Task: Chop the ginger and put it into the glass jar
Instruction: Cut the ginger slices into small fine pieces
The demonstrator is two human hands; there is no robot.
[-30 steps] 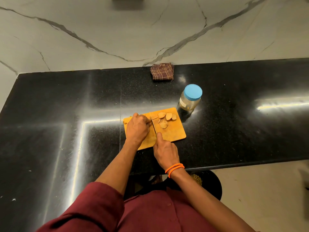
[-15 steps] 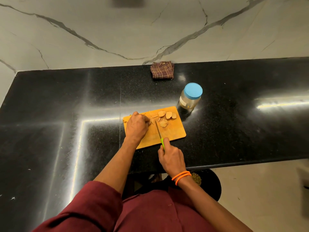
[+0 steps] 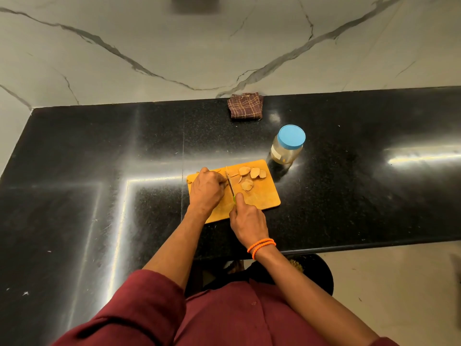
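An orange cutting board [image 3: 264, 198] lies on the black counter. Several ginger slices [image 3: 252, 174] rest on its far right part. My left hand [image 3: 205, 189] is curled over the uncut ginger on the board's left side, and the ginger is mostly hidden under it. My right hand [image 3: 247, 221] grips the green handle of a knife [image 3: 230, 183]. Its blade stands just right of my left fingers. The glass jar [image 3: 287, 146] with a blue lid on it stands upright beyond the board's far right corner.
A folded brown checked cloth [image 3: 245, 106] lies against the marble wall behind the jar. The black counter [image 3: 99, 171] stretches left and right. Its front edge runs just behind my right wrist, with a dark round stool [image 3: 319, 275] below.
My right hand drew the knife back toward me half a second ago, then pushed it forward again beside my left fingers. The left hand and the slices stayed put.
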